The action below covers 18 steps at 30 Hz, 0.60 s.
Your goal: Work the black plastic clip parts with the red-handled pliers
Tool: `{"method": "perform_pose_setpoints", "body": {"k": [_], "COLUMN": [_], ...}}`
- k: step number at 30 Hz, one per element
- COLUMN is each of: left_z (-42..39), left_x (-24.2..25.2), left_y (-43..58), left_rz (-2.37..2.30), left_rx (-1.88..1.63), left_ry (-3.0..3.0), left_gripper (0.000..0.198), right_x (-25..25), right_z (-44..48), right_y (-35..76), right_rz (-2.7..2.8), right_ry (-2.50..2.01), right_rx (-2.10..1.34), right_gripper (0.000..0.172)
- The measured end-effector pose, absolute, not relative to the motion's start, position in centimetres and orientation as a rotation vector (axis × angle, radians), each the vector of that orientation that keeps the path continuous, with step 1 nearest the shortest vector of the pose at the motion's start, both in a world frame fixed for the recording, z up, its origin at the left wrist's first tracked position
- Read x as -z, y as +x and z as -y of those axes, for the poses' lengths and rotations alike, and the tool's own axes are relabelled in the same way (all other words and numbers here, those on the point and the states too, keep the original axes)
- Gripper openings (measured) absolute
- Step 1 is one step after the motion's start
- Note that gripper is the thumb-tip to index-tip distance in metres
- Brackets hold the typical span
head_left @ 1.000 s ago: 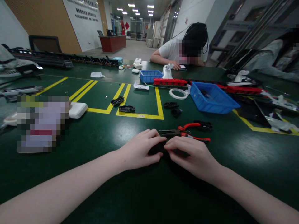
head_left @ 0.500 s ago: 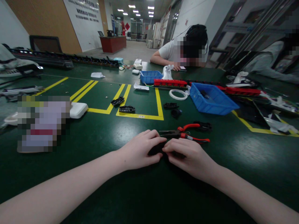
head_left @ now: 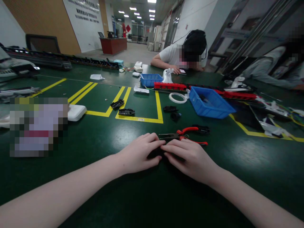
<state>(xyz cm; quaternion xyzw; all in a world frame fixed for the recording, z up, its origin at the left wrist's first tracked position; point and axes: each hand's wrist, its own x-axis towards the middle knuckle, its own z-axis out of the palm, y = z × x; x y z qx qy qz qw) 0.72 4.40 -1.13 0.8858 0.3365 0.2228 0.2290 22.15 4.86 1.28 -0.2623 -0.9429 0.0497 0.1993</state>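
Note:
My left hand [head_left: 142,151] is curled around a small black part [head_left: 155,153], which is mostly hidden and too dark against the table to make out its shape. My right hand [head_left: 186,155] meets it from the other side, fingertips drawn together at the part's right end and close to my left fingers. Just beyond my hands lie needle-nose pliers [head_left: 170,136] with red handles, jaws pointing left. A black plastic part [head_left: 201,129] lies by the upper handle. Farther off are a black ring-like piece [head_left: 175,116] and another black part [head_left: 170,109].
Two more black parts [head_left: 126,112] lie near yellow tape lines. A blue bin [head_left: 210,103], a roll of white tape [head_left: 177,98] and a smaller blue bin [head_left: 151,79] stand farther back. At left is a white case [head_left: 76,113]. Another person [head_left: 182,53] leans on the table's far side.
The view has shifted slightly, moving everything a little to the left. My right fingers have loosened and spread a little at the black part; my left hand keeps its grip.

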Motion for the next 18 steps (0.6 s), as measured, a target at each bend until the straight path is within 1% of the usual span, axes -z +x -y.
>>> {"method": "perform_pose_setpoints", "body": {"k": [4, 7, 8, 11, 12, 18], "left_z": [-4.3, -4.3, -4.3, -4.4, -4.4, -4.5], "left_x": [1.1, 1.1, 1.1, 1.2, 1.2, 1.2], "left_y": [0.6, 0.5, 0.5, 0.5, 0.5, 0.4], "left_rz": [-0.947, -0.952, -0.953, -0.948, -0.943, -0.91], "left_rx": [-0.599, -0.58, -0.572, -0.58, -0.589, -0.622], "left_ry": [2.477, 2.517, 2.527, 2.538, 2.536, 2.472], "left_gripper": [0.044, 0.045, 0.045, 0.043, 0.041, 0.029], "right_x": [-2.0, -1.8, -1.6, -0.5, -0.2, 0.6], "right_z": [-5.1, -5.8, -6.1, -6.9, -7.2, -8.4], "right_y": [23.3, 25.3, 26.1, 28.2, 28.7, 29.2], "right_rz": [2.593, 2.578, 2.591, 2.62, 2.623, 2.655], "right_ry": [-0.695, -0.871, -0.948, -1.122, -1.146, -1.202], "right_rx": [0.04, 0.175, 0.194, 0.191, 0.175, 0.171], "right_gripper": [0.017, 0.024, 0.029, 0.05, 0.053, 0.055]}}
